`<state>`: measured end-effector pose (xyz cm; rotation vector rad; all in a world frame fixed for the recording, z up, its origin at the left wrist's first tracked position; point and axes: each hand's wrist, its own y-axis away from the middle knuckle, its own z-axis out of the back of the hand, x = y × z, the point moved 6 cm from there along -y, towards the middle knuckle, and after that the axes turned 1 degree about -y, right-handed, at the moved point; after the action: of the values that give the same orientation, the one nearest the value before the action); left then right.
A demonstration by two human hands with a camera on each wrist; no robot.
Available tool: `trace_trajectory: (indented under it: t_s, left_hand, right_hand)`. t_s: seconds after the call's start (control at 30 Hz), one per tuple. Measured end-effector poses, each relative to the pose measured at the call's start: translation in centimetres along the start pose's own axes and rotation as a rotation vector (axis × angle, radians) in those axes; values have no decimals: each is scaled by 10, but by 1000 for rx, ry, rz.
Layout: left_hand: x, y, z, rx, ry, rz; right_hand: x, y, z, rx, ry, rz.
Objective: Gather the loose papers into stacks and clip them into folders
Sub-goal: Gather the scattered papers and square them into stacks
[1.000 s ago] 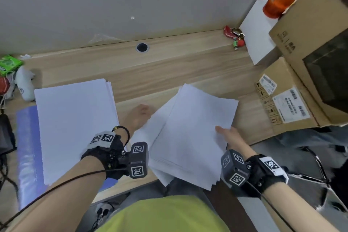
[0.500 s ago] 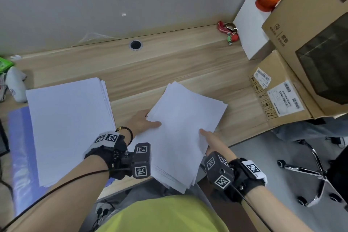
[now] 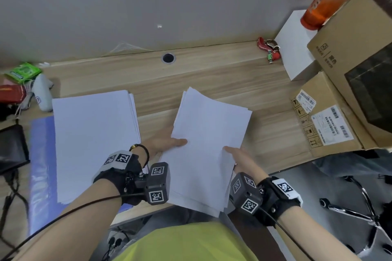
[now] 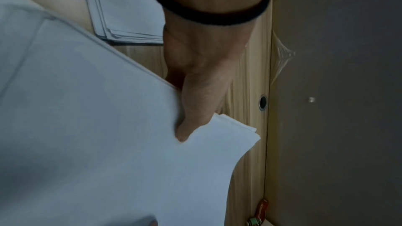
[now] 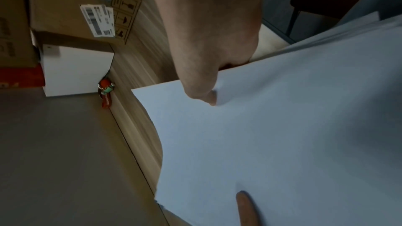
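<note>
Both hands grasp one paper stack (image 3: 209,142) above the desk's (image 3: 212,74) near edge: left hand (image 3: 164,143) pinches its left side, right hand (image 3: 240,158) its right. Second pile (image 3: 93,142) lies left on a blue folder (image 3: 40,167).

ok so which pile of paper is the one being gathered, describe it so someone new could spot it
On the wooden desk two white paper piles lie side by side. The stack in hand is the right one, hanging over the desk's near edge, between the left hand and right hand, a thumb on top at each side. Unlike the squared pile on the blue folder, its sheets are fanned and askew.
</note>
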<state>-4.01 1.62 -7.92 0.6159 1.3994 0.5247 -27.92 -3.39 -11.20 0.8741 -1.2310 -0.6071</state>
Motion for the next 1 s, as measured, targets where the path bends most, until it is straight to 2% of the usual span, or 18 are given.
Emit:
trace_trajectory:
  t_s: [0.13,0.23,0.33,0.4,0.47,0.57,0.67,0.8,1.0]
  left_hand:
    - [-14,12,16,-106,61,-109]
    - [-28,27,30,-103,144,-170]
    - [-42,38,47,-121,226,-244]
    - [-55,44,57,-196,235,-323]
    - [-73,50,66,-325,236,-412]
    - [-92,57,75,-476,302,-512]
    - [-86,56,73,-516,325,-507]
    - [-54,45,64,-499,308,-417]
    - [-57,47,56,-476,312,-426]
  right_hand:
    - [13,8,-13,51,-64,75]
    - [47,25,-17,132,-150,231]
    - [89,46,-24,248,-119,378]
    - [116,64,-31,264,-44,491]
    - [142,81,-34,195,6,615]
    - [168,103,-40,183,-7,769]
    - [159,97,-45,214,31,766]
    - [120,63,-43,192,223,651]
    - [116,55,-41,148,225,617]
